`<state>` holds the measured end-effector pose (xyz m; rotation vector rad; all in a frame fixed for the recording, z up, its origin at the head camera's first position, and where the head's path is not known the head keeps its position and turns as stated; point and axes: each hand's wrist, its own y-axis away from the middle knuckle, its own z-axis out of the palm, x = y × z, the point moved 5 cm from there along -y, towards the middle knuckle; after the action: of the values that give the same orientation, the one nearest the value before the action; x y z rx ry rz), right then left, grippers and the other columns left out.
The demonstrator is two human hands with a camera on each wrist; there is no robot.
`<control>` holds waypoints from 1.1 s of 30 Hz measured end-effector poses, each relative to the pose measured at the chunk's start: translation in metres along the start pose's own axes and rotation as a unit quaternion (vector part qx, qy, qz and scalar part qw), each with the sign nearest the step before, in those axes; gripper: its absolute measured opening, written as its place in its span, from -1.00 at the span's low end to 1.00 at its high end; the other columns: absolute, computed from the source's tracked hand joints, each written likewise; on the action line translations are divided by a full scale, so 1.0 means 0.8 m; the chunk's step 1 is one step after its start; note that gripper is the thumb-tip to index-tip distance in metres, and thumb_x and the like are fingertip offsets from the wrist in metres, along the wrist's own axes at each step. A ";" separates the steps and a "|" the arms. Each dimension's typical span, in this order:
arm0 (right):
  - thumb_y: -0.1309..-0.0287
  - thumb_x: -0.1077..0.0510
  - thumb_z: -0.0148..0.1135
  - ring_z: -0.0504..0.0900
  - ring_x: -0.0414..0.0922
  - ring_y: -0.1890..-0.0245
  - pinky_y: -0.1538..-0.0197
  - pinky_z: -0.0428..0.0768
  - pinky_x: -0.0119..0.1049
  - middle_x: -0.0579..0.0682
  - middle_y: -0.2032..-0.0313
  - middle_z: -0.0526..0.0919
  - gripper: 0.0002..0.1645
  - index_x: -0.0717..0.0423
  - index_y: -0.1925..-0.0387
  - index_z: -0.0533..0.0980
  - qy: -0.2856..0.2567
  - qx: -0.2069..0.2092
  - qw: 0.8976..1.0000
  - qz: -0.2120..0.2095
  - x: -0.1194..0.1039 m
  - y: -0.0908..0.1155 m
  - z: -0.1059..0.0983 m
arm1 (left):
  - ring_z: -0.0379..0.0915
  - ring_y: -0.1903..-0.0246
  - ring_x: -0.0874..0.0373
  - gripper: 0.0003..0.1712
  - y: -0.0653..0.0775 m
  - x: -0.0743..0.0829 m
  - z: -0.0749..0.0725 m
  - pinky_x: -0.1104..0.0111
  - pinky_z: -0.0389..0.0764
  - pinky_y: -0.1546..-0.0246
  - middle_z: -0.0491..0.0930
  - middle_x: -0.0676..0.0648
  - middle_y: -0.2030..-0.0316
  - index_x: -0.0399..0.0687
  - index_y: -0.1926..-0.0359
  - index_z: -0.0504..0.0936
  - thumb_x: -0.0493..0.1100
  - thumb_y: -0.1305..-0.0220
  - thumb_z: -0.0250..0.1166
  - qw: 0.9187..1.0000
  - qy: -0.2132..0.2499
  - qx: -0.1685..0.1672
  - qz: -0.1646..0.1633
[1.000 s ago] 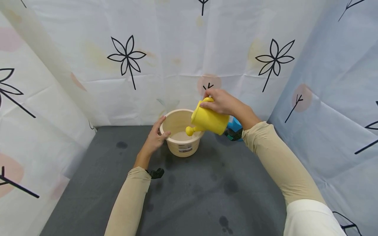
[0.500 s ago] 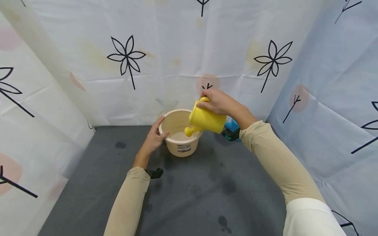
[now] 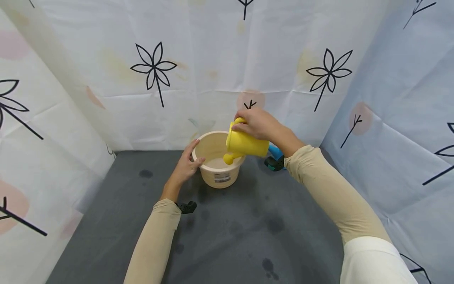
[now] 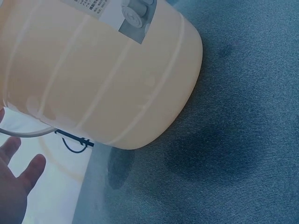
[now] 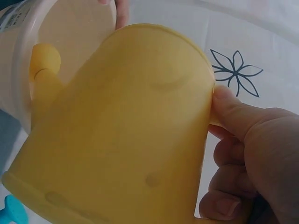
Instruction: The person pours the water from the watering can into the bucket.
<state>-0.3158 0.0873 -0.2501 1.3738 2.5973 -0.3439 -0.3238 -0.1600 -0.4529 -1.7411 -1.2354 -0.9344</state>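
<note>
Your grey table (image 3: 227, 236) fills the lower middle of the head view, marked with dark spots (image 3: 267, 265), some overlapping. Behind it you face a pale back cloth (image 3: 198, 47), creased across, bearing two black-outlined flowers (image 3: 154, 67) and a pink disc (image 3: 256, 97). To your left a side cloth (image 3: 42, 102) carries more black line drawings; to your right a bluish cloth (image 3: 397, 165) does likewise. Near the table's far edge, right of centre, you see part of a blue object (image 3: 275, 151); the rest is hidden.
</note>
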 end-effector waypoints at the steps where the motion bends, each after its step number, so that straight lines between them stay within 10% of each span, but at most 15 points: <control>1: -0.42 -0.11 0.22 0.60 0.04 0.17 0.00 0.57 -0.09 0.11 0.07 0.72 -0.57 0.09 -0.11 0.57 0.001 0.000 1.000 -0.004 -0.001 0.000 0.000 | 0.30 -0.29 -0.28 -0.10 0.000 0.000 0.000 0.03 0.58 -0.06 -0.16 -0.15 -0.65 0.05 -0.64 0.01 -0.17 -0.44 0.27 1.000 0.000 -0.001 0.000; 33: -0.44 -0.06 0.21 0.62 0.00 0.33 0.13 0.57 -0.20 0.07 0.23 0.75 -0.63 0.14 0.00 0.62 0.052 -0.004 0.993 -0.106 -0.048 -0.026 -0.026 | 0.27 -0.31 -0.34 -0.13 0.015 0.049 -0.004 -0.05 0.52 -0.17 -0.17 -0.27 -0.63 -0.21 -0.61 0.01 -0.24 -0.45 0.25 1.000 0.018 -0.018 -0.016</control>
<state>-0.3125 0.0516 -0.2177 1.1436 2.8344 -0.2990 -0.3026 -0.1509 -0.4191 -1.7286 -1.2322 -1.0077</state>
